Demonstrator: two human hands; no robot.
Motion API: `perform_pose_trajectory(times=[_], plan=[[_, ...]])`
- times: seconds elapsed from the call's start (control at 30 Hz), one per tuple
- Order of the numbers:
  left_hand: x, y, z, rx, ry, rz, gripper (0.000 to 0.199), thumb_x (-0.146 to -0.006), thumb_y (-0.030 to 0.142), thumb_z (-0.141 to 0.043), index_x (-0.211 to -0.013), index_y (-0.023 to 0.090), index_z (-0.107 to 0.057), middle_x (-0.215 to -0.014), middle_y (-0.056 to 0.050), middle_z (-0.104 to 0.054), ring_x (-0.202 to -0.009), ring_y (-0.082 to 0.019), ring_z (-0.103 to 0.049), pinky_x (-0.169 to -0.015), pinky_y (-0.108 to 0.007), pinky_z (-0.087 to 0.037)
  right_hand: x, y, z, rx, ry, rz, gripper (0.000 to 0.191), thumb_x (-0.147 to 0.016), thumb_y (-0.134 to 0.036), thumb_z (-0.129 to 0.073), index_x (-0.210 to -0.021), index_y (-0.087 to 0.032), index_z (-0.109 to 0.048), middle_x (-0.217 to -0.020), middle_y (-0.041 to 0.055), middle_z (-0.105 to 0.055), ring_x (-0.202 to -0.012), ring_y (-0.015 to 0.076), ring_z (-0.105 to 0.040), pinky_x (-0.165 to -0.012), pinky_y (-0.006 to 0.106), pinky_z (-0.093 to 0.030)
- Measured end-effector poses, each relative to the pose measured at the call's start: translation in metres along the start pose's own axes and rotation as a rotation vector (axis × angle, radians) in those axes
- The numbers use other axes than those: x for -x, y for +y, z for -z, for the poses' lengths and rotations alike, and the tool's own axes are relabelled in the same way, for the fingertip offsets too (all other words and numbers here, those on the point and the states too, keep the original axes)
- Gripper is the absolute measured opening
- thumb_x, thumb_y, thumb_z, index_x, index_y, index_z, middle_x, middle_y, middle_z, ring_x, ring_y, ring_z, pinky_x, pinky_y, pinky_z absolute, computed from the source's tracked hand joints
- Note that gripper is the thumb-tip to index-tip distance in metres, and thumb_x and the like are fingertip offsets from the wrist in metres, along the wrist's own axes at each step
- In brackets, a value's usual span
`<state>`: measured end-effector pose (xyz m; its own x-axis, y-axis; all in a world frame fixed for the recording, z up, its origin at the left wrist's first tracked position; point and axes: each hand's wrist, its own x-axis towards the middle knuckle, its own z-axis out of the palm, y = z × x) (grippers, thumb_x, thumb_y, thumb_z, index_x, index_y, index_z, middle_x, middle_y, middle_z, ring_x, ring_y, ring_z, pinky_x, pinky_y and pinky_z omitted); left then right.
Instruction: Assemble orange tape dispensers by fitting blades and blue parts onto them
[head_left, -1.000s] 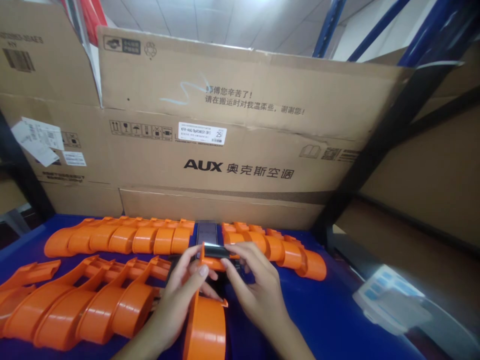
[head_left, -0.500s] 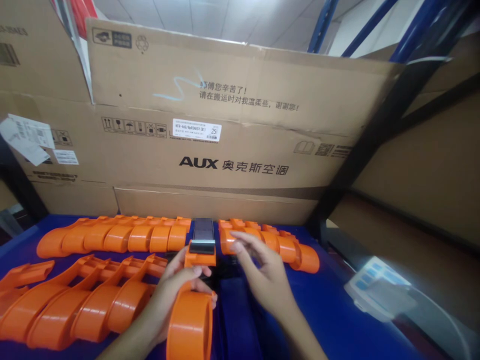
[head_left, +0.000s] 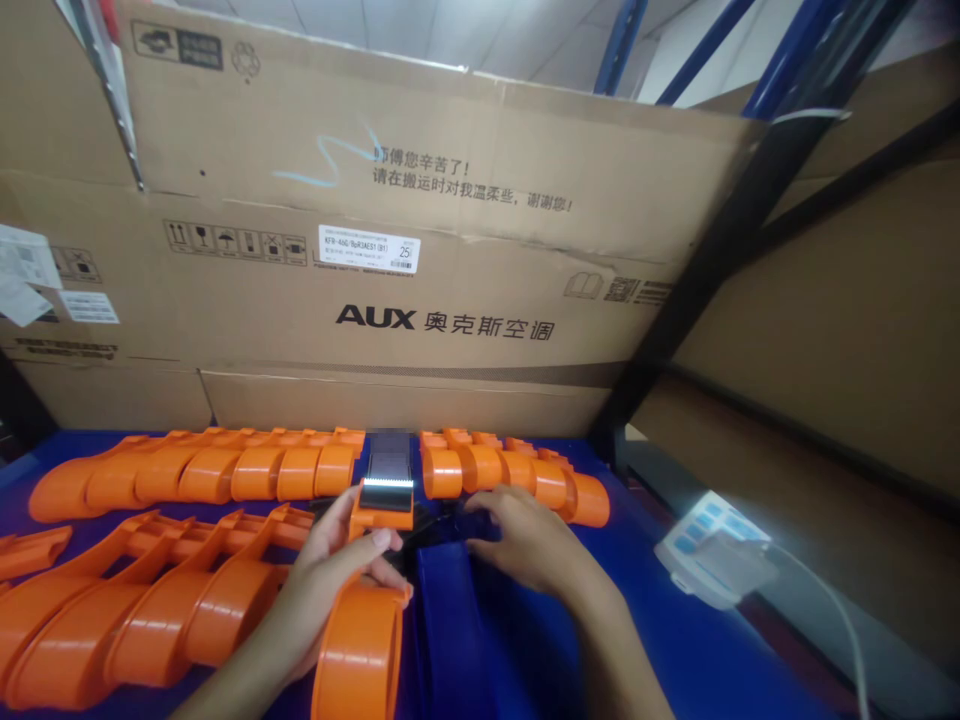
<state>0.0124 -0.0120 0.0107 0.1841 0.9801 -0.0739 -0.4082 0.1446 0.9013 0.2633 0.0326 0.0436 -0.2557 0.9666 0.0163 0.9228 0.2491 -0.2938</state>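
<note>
My left hand (head_left: pixel 337 570) is closed round the handle of an orange tape dispenser (head_left: pixel 356 640), its broad ring hanging toward me. At its top end sit a black roller or plate and a bright toothed metal strip. Beyond that end a dark grey flap (head_left: pixel 390 457) stands up. My right hand (head_left: pixel 525 535) hovers by a dark blue box-like holder (head_left: pixel 448 610), thumb and forefinger apart over small black parts (head_left: pixel 427 525). I see nothing held in it, though some fingers are hidden.
Orange dispensers line the back in a left row (head_left: pixel 210 475) and a right row (head_left: pixel 517 470); larger-looking ones (head_left: pixel 157 620) lie front left. A white device with blue buttons (head_left: pixel 712 550) and a cable sits right. Behind stands a cardboard panel (head_left: pixel 450 400), beside a dark post (head_left: pixel 675 290).
My right hand has dropped from in front of the back right row to the black parts by the blue holder. The left hand keeps its grip; the whole view has shifted slightly.
</note>
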Motion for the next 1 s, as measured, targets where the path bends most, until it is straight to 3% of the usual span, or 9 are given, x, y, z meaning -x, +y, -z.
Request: perform_pose_trajectory(times=[0.13,0.33,0.6,0.87,1.0], plan=[[-0.002,0.0,0.001,-0.008,-0.018,0.004,0.035,-0.085,0.032,-0.075,-0.113,0.024,-0.055,-0.09,-0.001,-0.069,-0.062,-0.02,-0.075,-0.061,-0.03,-0.057,-0.002,-0.001,-0.005,0.004,-0.022,0.056,0.035,-0.077,-0.022,-0.074,-0.113,-0.025,-0.074,-0.11,0.0089,-0.071,-0.107,0.0286,-0.064,-0.09,0.037,-0.049],[-0.001,0.0,0.0,-0.025,-0.015,0.007,0.038,-0.087,0.032,-0.074,-0.117,0.025,-0.053,-0.09,0.0,-0.069,-0.063,-0.02,-0.075,-0.062,-0.03,-0.057,-0.002,-0.004,-0.009,0.017,0.023,0.113,0.027,-0.077,-0.014,-0.071,-0.103,-0.022,-0.074,-0.103,0.0089,-0.07,-0.101,0.0275,-0.063,-0.086,0.035,-0.049],[-0.003,-0.002,0.001,-0.063,-0.016,-0.018,0.039,-0.088,0.032,-0.073,-0.12,0.024,-0.052,-0.09,-0.001,-0.07,-0.063,-0.02,-0.075,-0.065,-0.031,-0.058,-0.01,-0.005,-0.015,-0.118,0.098,0.136,0.013,-0.081,-0.026,-0.076,-0.092,-0.02,-0.073,-0.096,0.0087,-0.071,-0.095,0.027,-0.064,-0.086,0.036,-0.048],[-0.001,-0.001,-0.001,-0.059,-0.03,-0.025,0.038,-0.089,0.032,-0.073,-0.12,0.027,-0.053,-0.094,0.0,-0.069,-0.065,-0.019,-0.076,-0.065,-0.031,-0.059,-0.017,-0.003,-0.013,-0.247,0.18,0.069,0.007,-0.086,-0.024,-0.062,-0.08,-0.02,-0.062,-0.068,0.0002,-0.063,-0.062,0.017,-0.057,-0.056,0.027,-0.041],[-0.002,-0.001,-0.003,-0.087,-0.016,-0.032,0.04,-0.088,0.033,-0.073,-0.122,0.025,-0.052,-0.093,0.0,-0.069,-0.064,-0.019,-0.077,-0.064,-0.029,-0.06,-0.015,-0.013,-0.007,-0.566,0.282,0.09,0.012,-0.086,-0.026,-0.063,-0.078,-0.021,-0.055,-0.065,-0.0039,-0.054,-0.058,0.0137,-0.052,-0.053,0.024,-0.039]])
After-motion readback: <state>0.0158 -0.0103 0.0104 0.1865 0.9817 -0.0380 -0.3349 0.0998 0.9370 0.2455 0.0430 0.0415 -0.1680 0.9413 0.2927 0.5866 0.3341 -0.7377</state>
